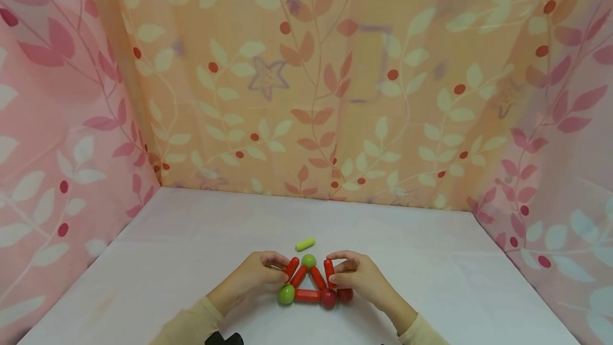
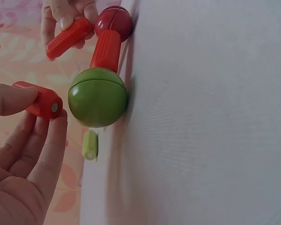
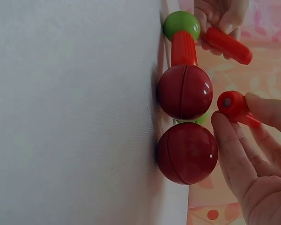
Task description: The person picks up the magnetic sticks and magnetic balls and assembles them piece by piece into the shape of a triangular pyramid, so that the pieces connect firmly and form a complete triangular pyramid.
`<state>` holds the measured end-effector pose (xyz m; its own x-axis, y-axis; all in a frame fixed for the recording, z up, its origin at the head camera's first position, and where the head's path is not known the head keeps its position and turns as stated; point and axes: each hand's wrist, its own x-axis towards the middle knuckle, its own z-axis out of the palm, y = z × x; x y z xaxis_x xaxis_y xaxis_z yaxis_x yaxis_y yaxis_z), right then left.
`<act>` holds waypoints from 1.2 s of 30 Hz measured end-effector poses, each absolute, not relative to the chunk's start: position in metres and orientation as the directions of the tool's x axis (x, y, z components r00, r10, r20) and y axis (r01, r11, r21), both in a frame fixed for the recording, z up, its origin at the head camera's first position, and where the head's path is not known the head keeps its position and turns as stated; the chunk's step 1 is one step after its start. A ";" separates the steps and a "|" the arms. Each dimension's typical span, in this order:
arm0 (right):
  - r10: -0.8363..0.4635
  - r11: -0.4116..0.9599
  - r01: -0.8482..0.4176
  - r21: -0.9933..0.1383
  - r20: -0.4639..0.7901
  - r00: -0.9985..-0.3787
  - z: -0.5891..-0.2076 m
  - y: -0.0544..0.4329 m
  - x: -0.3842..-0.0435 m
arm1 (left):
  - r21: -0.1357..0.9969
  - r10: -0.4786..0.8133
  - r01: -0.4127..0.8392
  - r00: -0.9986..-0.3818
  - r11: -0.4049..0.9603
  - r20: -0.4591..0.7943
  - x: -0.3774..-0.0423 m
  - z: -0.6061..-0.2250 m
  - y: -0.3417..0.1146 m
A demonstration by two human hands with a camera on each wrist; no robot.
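Observation:
On the table lies a triangle of red magnetic sticks joined by balls: a green ball (image 1: pixel 308 261) at the far corner, another green ball (image 1: pixel 286 294) near left, and a dark red ball (image 1: pixel 328 297) near right. A red stick (image 1: pixel 307 296) forms its near side. My left hand (image 1: pixel 258 276) pinches a separate red stick (image 2: pixel 42 101), tilted above the near-left green ball, its grey end disc visible. My right hand (image 1: pixel 359 276) pinches another red stick (image 3: pixel 236 108) above the near-right corner. A second dark red ball (image 3: pixel 187 153) sits right of the triangle, close to that corner's ball.
A yellow-green stick (image 1: pixel 305 244) lies on the white table (image 1: pixel 191 228) beyond the triangle. Patterned cloth walls (image 1: pixel 335 68) enclose the back and both sides. Something black (image 1: pixel 224 338) shows at the bottom edge near the left sleeve.

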<state>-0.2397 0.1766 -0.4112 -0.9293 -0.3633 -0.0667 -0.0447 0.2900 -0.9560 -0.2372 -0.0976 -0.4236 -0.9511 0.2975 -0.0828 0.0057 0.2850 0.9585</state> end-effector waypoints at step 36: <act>-0.358 0.336 -0.103 -0.936 -0.025 -0.933 -0.416 0.172 -0.233 | 0.947 0.351 0.044 -0.933 0.319 -0.076 -0.234 -0.424 -0.099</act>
<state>-0.2333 0.1724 -0.4163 -0.9335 -0.3577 -0.0253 -0.1034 0.3361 -0.9361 -0.2343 -0.0994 -0.4235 -0.9332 0.3514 -0.0755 0.0436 0.3191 0.9467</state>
